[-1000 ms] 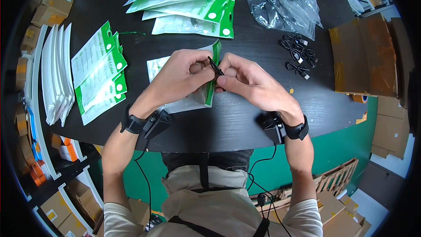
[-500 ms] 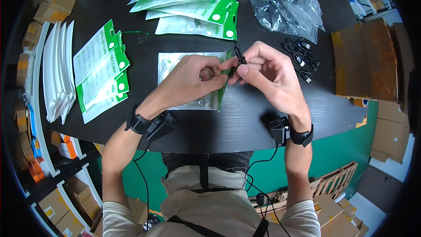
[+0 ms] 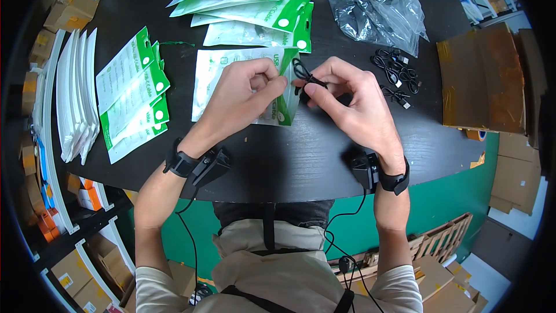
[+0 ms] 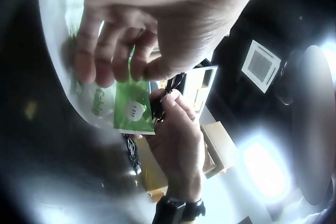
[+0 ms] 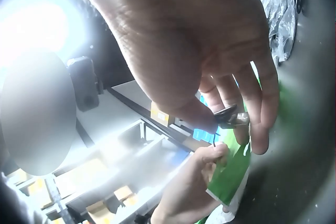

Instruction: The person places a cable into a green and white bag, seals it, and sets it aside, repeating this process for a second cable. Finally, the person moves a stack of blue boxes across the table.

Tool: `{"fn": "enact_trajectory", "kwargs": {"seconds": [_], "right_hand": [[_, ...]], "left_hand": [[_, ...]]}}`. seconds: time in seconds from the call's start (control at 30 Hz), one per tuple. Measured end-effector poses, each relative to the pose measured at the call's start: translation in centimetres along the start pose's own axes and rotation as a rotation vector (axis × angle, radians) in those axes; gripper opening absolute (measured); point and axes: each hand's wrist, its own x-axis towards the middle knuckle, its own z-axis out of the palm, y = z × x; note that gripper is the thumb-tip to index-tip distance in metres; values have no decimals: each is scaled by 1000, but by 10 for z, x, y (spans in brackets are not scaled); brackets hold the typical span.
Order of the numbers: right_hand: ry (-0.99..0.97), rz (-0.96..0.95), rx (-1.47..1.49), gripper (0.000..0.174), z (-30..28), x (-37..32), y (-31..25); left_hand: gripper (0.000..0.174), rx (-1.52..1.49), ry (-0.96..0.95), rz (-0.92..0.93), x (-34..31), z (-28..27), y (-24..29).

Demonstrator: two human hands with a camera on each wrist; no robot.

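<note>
In the head view my left hand (image 3: 246, 90) pinches the green top strip of a clear-and-white cable bag (image 3: 220, 65), printed "USB-C Cable". My right hand (image 3: 359, 98) holds a coiled black USB cable (image 3: 301, 71) between thumb and fingers, its loop overlapping the bag's green edge. A metal plug (image 5: 240, 119) shows at the right fingertips in the right wrist view, close by the green strip (image 5: 231, 174). From the left wrist, a round white "1.5M" sticker (image 4: 135, 110) is visible on the strip.
More coiled cables (image 3: 399, 72) lie right of the hands, before a crumpled clear plastic bag (image 3: 370, 6). Green-topped cable bags (image 3: 255, 14) are piled at the back, others (image 3: 130, 95) at left beside a row of white packets (image 3: 78, 98). A cardboard box (image 3: 480, 75) stands at right.
The bag first shifted right with the hands, then went back left and farther from the body. The right hand's cable loop has tipped from upright toward the bag's green edge.
</note>
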Motion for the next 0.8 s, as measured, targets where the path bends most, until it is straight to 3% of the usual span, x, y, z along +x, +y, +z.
{"fn": "enact_trajectory", "kwargs": {"seconds": [0.4,0.8], "right_hand": [[109,-87,-169,19,0,1,-1],[43,-25,-355,24,3,0,6]], "left_hand": [[19,-33,-113,-37,2,-5,-4],[18,-6,-139,19,-2,5,-1]]}}
